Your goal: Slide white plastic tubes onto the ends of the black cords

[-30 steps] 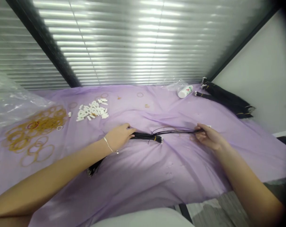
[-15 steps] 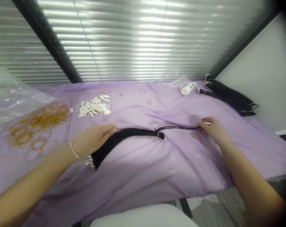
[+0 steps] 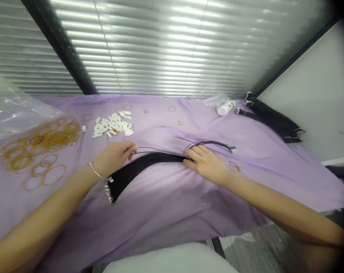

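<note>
Evidently pinched two thin black strands (image 3: 145, 147) in the left grip (image 3: 114, 156) and closed the right grip (image 3: 204, 161) on the black bundle (image 3: 149, 162), laid across the purple-covered bench (image 3: 172, 212), with its right end hidden underneath. Further out, saw one white bottle (image 3: 225, 108), contents impossible to make out, one clear bag (image 3: 15, 113) cut off at left, plus white pieces (image 3: 113, 125) and rubber bands (image 3: 51, 138) too heaped to count.
</note>
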Motion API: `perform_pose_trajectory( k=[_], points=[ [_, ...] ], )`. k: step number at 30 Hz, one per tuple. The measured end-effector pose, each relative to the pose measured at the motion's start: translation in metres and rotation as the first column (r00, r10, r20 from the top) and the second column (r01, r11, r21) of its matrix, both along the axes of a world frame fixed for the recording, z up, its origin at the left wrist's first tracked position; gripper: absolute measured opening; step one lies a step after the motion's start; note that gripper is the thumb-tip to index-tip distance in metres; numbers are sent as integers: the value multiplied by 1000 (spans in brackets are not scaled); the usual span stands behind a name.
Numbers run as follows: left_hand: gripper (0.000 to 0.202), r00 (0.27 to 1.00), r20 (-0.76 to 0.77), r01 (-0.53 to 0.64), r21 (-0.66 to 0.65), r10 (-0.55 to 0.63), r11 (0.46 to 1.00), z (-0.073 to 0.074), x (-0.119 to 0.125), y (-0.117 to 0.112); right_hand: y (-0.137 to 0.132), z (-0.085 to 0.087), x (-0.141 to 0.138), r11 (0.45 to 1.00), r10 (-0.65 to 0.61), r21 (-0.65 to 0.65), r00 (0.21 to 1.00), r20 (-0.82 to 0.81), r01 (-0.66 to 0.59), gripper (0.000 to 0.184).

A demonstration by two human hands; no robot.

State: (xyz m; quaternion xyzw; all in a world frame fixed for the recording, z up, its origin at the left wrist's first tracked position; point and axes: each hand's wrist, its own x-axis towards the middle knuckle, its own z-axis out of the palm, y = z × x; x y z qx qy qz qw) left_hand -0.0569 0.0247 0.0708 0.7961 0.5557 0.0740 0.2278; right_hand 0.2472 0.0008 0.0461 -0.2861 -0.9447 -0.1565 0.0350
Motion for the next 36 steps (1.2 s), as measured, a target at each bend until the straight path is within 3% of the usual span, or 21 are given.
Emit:
perform_pose_trajectory(
  k=[7,10,15,17,21,25,27,29,31,36],
  points=[
    [29,997,71,3,-43,0,999,-9,-4,-2,4,-5,4,1000,22,4,999,-44,-22,22],
    [30,997,73,1,-50,3,999,-8,-3,-2,3,-2,10,989,17,-140,971,-239,-52,20],
    [30,998,62,-7,-44,10,999,-8,-3,-3,-1,1,29,964,-67,-249,825,-561,-92,15],
    [31,998,59,4,-27,-3,1000,-10,-3,-2,-4,-1,29,958,-109,-281,839,-533,-54,16],
    [33,999,43,13,-35,-11,999,-13,-3,-1,-6,-10,15,947,-220,-295,929,-298,129,14],
    [30,999,33,7,-42,-5,999,-13,-5,-3,-1,-12,10,970,-115,-230,981,-159,76,18],
    [29,999,33,3,-48,-2,999,-12,-5,-3,0,-10,18,974,-79,-227,968,-239,24,15],
    [29,1000,24,2,-53,-1,999,-11,-6,-3,0,-9,28,972,-96,-234,905,-413,-4,9],
    [30,1000,16,6,-50,-6,999,-11,-5,-3,-1,-8,38,969,-151,-248,794,-589,0,5],
    [31,999,35,31,-51,-29,998,-11,-4,-4,-2,-7,44,881,-421,-472,398,-815,-36,3]
  ],
)
